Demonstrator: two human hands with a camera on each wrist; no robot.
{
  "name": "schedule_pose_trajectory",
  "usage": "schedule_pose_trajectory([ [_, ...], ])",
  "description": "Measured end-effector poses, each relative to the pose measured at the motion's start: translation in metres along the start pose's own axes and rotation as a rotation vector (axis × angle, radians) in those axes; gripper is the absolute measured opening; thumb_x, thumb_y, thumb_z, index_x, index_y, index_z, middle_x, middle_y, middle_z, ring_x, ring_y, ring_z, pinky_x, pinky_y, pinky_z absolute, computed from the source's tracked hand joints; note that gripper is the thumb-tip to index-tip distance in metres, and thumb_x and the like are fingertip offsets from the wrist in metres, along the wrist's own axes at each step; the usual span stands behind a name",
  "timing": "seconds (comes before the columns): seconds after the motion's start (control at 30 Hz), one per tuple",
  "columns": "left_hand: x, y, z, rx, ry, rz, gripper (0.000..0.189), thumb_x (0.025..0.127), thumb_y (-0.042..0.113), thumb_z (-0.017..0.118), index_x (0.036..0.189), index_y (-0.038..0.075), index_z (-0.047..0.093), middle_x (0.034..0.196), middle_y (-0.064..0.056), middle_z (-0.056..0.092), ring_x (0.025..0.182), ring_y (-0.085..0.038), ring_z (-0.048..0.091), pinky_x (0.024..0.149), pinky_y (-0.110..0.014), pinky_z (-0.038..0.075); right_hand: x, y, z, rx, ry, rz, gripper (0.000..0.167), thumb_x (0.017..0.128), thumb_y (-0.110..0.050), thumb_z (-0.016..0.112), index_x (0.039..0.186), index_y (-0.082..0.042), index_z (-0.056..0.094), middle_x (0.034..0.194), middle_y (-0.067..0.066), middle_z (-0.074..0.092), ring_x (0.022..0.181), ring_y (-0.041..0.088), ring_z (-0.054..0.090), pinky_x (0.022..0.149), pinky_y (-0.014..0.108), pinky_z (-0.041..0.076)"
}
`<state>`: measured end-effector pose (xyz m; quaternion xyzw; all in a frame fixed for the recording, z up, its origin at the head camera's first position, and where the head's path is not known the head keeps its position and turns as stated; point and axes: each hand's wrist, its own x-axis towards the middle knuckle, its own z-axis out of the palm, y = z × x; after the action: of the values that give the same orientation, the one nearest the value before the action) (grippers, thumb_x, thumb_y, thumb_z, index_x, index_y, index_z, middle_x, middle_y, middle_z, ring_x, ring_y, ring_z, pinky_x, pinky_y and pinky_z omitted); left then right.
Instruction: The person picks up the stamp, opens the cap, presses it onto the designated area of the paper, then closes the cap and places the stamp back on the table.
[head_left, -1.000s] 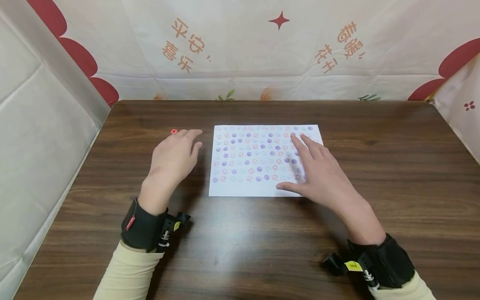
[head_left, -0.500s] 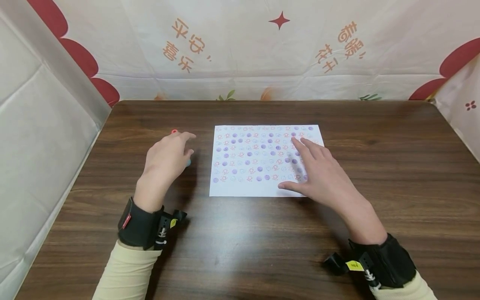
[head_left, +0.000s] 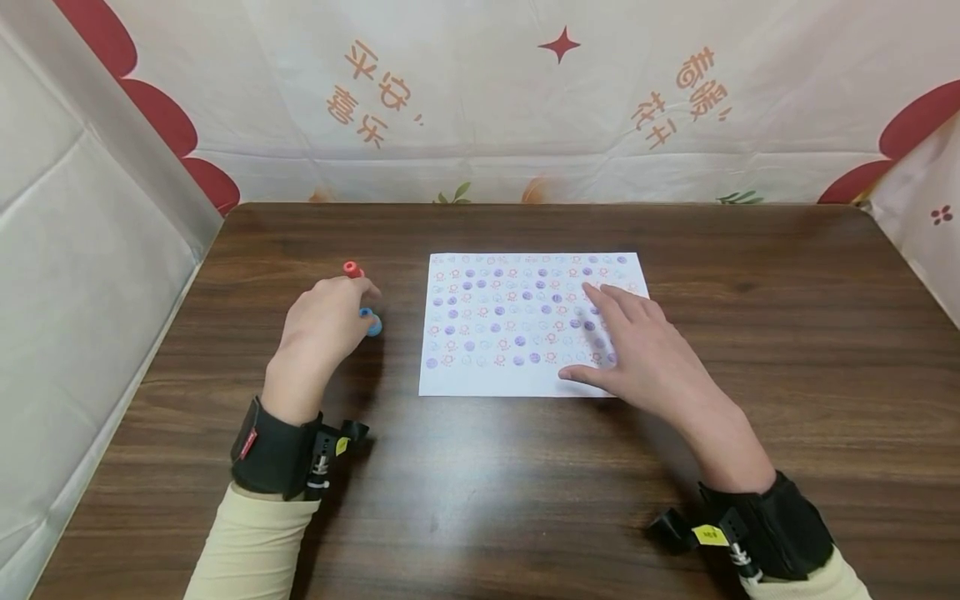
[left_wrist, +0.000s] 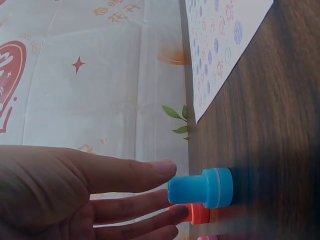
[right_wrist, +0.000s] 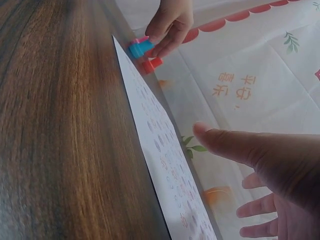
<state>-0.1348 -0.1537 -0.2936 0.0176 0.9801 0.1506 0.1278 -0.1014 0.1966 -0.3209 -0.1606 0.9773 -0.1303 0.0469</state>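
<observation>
A blue stamp (left_wrist: 210,189) stands upright on the table, handle up, left of the paper. My left hand (head_left: 322,321) is at its handle, the thumb tip right beside the top and the fingers fairly straight on the other side. A red stamp (head_left: 352,269) stands just beyond that hand. Part of a pink stamp (right_wrist: 143,38) shows behind the blue one; the head view hides it under the hand. My right hand (head_left: 641,342), fingers spread, is over the right side of a white sheet of paper (head_left: 487,385) with rows of purple, red and pale blue prints.
The dark wooden table (head_left: 480,483) has its far edge against a white printed cloth (head_left: 480,92). Another pale cloth (head_left: 82,292) hangs along the left side. Both wrists wear black straps with cameras.
My left hand has drawn left and slightly back toward the blue stamp, its thumb and index finger now beside the handle. More of the red and blue stamps shows. The right hand stays almost still.
</observation>
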Motion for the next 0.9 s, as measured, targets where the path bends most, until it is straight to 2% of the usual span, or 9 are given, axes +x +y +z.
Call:
schedule_pose_trajectory([
  [0.17,0.0015,-0.0021,0.001,-0.003,-0.018,-0.011,0.041,0.095,0.016,0.066,0.135,0.013,0.059,0.128,-0.019,0.065,0.085,-0.03,0.062,0.062,-0.033,0.045,-0.0007,0.0005,0.0004,-0.002,0.002,0.001,0.103,0.081,-0.058,0.075,0.156,-0.006,0.028,0.156,0.024,0.035,0.143,0.046,0.031,0.111,0.065,0.031],
  [0.3,0.002,-0.0036,0.0018,0.006,-0.027,-0.018,0.041,0.094,0.018,0.067,0.134,0.014,0.06,0.125,-0.017,0.066,0.087,-0.03,0.062,0.062,-0.033,0.046,-0.0009,0.001,0.0006,-0.005,0.001,0.005,0.102,0.081,-0.058,0.075,0.156,-0.007,0.028,0.156,0.024,0.035,0.143,0.046,0.031,0.11,0.066,0.032],
  [0.5,0.0032,-0.0049,0.0048,0.016,-0.024,-0.01,0.035,0.094,0.02,0.069,0.127,0.016,0.065,0.121,-0.016,0.068,0.09,-0.031,0.063,0.064,-0.035,0.048,-0.0014,0.0024,0.0003,-0.003,0.004,0.004,0.1,0.082,-0.056,0.075,0.156,-0.007,0.029,0.156,0.024,0.035,0.143,0.046,0.031,0.111,0.065,0.032],
  [0.9,0.003,-0.0026,0.0061,0.016,0.002,-0.013,0.024,0.095,0.018,0.068,0.118,0.012,0.068,0.108,-0.016,0.069,0.085,-0.031,0.061,0.065,-0.037,0.05,-0.0022,0.003,-0.0005,-0.002,0.008,0.013,0.1,0.082,-0.057,0.075,0.156,-0.009,0.029,0.157,0.023,0.035,0.142,0.046,0.031,0.11,0.065,0.033],
])
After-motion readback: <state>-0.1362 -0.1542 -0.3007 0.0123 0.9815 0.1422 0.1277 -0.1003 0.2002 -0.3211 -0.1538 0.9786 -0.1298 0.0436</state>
